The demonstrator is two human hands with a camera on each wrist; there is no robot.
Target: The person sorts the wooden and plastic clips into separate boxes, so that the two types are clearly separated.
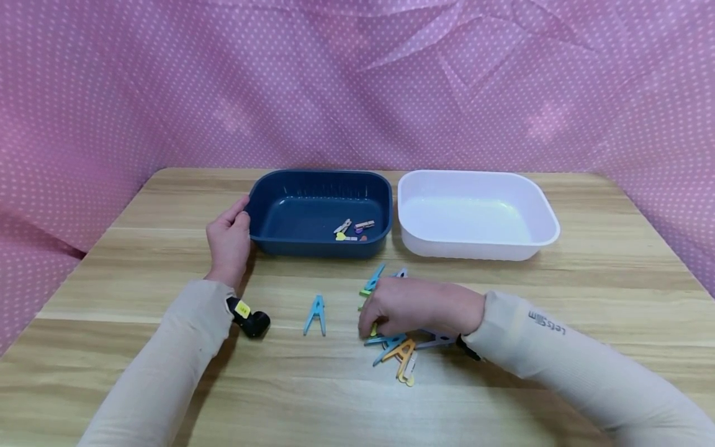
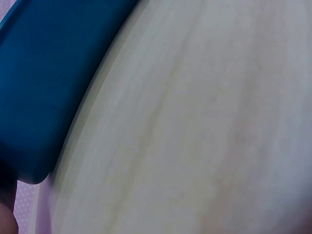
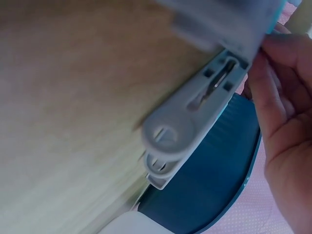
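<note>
My left hand [image 1: 230, 242] grips the left end of a dark blue plastic basin [image 1: 313, 248], thumb near the rim. Inside it, at the right, lie several small wooden clothespins [image 1: 364, 225] with coloured decorations. My right hand [image 1: 416, 305] is down over a loose pile of clothespins, fingers curled; a yellow piece [image 1: 374, 329] shows between thumb and fingertips, and it seems pinched. Around this hand lie blue [image 1: 389, 347], orange [image 1: 401, 355] and pale purple [image 1: 436, 339] clothespins. In the right wrist view a greyish clothespin [image 3: 195, 107] stands close before the fingers, partly hiding the fingertips.
A white basin [image 1: 475, 249] stands right of the blue one, nothing visible inside. One blue clothespin [image 1: 316, 313] lies apart, left of the pile. A small wooden clothespin [image 1: 410, 366] lies at the pile's near edge. Pink dotted cloth [image 1: 357, 93] hangs behind the wooden table [image 1: 223, 397].
</note>
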